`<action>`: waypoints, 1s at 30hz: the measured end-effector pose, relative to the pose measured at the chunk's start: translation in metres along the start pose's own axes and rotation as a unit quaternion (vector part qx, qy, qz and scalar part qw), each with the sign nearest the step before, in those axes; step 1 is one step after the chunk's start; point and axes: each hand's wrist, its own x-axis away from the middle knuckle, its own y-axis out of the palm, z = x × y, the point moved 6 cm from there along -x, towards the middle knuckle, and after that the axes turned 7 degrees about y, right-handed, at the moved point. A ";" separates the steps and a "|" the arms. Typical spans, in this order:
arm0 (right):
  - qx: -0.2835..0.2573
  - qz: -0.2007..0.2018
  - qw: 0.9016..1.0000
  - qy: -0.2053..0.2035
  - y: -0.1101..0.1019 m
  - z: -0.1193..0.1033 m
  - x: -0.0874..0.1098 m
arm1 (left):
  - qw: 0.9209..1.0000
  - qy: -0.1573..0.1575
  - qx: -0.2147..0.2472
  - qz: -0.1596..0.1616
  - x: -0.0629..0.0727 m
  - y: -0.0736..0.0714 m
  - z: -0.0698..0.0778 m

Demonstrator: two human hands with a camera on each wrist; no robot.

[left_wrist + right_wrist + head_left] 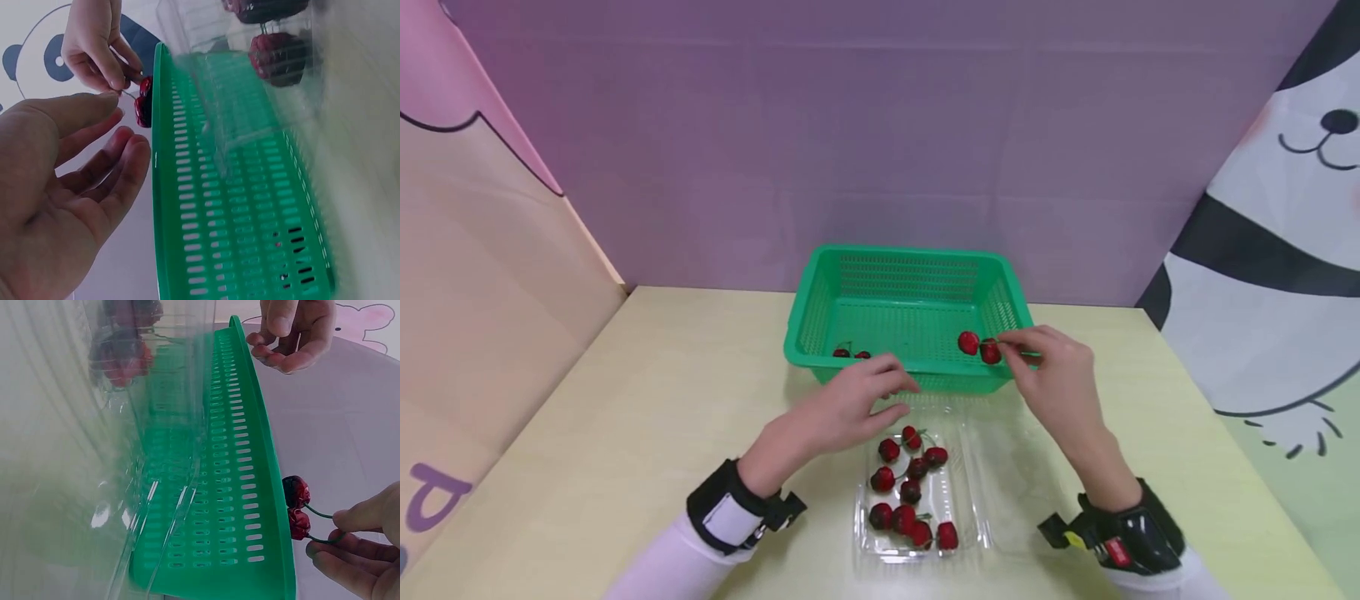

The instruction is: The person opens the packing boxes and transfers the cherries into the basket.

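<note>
Two dark red cherries [990, 351] hang by green stems pinched between the thumb and fingertips of my right hand [1056, 383]. They are at the near right rim of a green plastic basket [910, 379]; the right wrist view shows the cherries [298, 523] beside that rim. My left hand [842, 408] hovers before the basket's near side, fingers loosely bent with nothing between them. Below it, a clear plastic clamshell box [942, 546] holds several cherries [904, 518], some with stems. Inside the basket, two more cherries [842, 352] show partly above the near rim at the left.
The box's transparent lid [1018, 492] lies folded out to the right on the pale wooden table [700, 383]. Behind the basket rises a purple cloth backdrop [887, 142]. A panda print [1262, 250] covers the right side.
</note>
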 end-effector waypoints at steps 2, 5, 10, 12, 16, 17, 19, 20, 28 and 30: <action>0.001 -0.003 1.000 0.001 0.001 0.000 0.000 | 1.000 -0.003 0.006 -0.013 -0.001 0.004 0.001; 0.004 -0.006 1.000 0.001 0.001 0.000 0.000 | 0.999 -0.007 0.012 -0.031 -0.003 0.011 0.002; 0.009 -0.014 1.000 0.002 0.002 0.000 -0.001 | 0.998 -0.012 0.011 -0.064 -0.006 0.020 0.005; 0.010 -0.017 1.000 0.003 0.002 0.000 -0.001 | 0.997 -0.016 0.011 -0.076 -0.006 0.023 0.006; 0.010 -0.021 1.000 0.004 0.003 0.001 0.000 | 0.996 -0.027 0.006 -0.090 -0.007 0.027 0.007; 0.011 -0.022 1.000 0.005 0.003 0.002 0.000 | 0.995 -0.030 0.005 -0.092 -0.007 0.027 0.007; 0.012 -0.025 1.000 0.008 0.004 0.004 -0.001 | 0.995 -0.035 0.003 -0.096 -0.008 0.029 0.007; 0.013 -0.027 1.000 0.010 0.005 0.004 -0.001 | 0.994 -0.037 0.003 -0.098 -0.008 0.029 0.007; 0.033 -0.052 0.998 0.029 0.011 0.008 0.000 | 0.991 -0.039 0.003 -0.126 -0.009 0.037 0.008; 0.040 -0.058 0.997 0.030 0.012 0.009 0.000 | 0.991 -0.037 0.001 -0.128 -0.009 0.038 0.008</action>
